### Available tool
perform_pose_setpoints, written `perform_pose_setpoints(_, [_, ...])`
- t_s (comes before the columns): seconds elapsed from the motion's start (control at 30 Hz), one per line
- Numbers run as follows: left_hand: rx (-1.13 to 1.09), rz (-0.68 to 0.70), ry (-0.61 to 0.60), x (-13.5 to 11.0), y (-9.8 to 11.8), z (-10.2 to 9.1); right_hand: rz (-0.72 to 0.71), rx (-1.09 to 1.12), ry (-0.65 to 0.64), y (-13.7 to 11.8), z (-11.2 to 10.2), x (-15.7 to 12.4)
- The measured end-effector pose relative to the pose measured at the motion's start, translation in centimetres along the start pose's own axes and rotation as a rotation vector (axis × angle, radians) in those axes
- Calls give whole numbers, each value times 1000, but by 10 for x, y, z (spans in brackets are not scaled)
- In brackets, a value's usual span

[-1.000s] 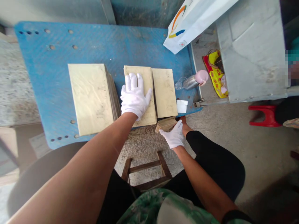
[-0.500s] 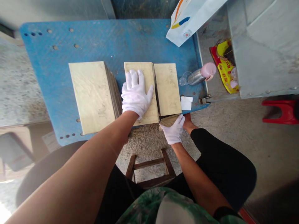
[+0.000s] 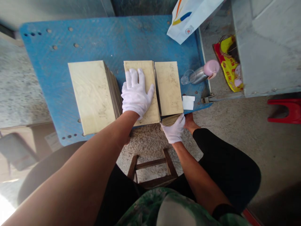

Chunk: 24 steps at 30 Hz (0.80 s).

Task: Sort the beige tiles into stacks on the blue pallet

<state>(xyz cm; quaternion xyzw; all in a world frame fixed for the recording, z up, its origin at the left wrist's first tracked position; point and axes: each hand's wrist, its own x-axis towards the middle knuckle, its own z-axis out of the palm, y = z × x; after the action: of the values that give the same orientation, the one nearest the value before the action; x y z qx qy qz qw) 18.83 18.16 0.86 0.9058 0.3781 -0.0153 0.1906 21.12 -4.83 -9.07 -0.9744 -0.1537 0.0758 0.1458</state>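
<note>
My left hand, in a white glove, lies flat with spread fingers on a middle stack of pale rectangular boards. Close beside that stack stands a narrower stack of like boards, a thin gap between them. At its near end my gloved right hand spans the layered edges, thumb at the left corner and fingers at the right; the fingertips are partly hidden. Farther left rises a taller, wider stack of pale boards, touched by neither hand.
The stacks rest on a blue tabletop. To the right are a white paper piece, a clear cup and a pink-lidded bottle. A white bag stands behind. Below are a wooden stool and a red stool.
The view has shifted very slightly. Both hands keep their places on the boards, and the stacks have not visibly moved.
</note>
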Motion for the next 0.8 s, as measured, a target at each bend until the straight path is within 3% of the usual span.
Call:
perform_pose_setpoints(0.23, [37, 9, 25, -2, 1, -1, -14, 2, 6, 6, -9, -5])
perform_pose_setpoints(0.4, [45, 11, 29, -3, 0, -2, 0, -11, 46, 2, -33, -8])
perform_pose_setpoints(0.6, [-20, 6, 8, -4, 0, -5, 69, -85, 26, -16, -91, 0])
perform_pose_setpoints(0.8, [-28, -4, 0, -2, -2, -5, 42, -167, -21, -51, -158, 26])
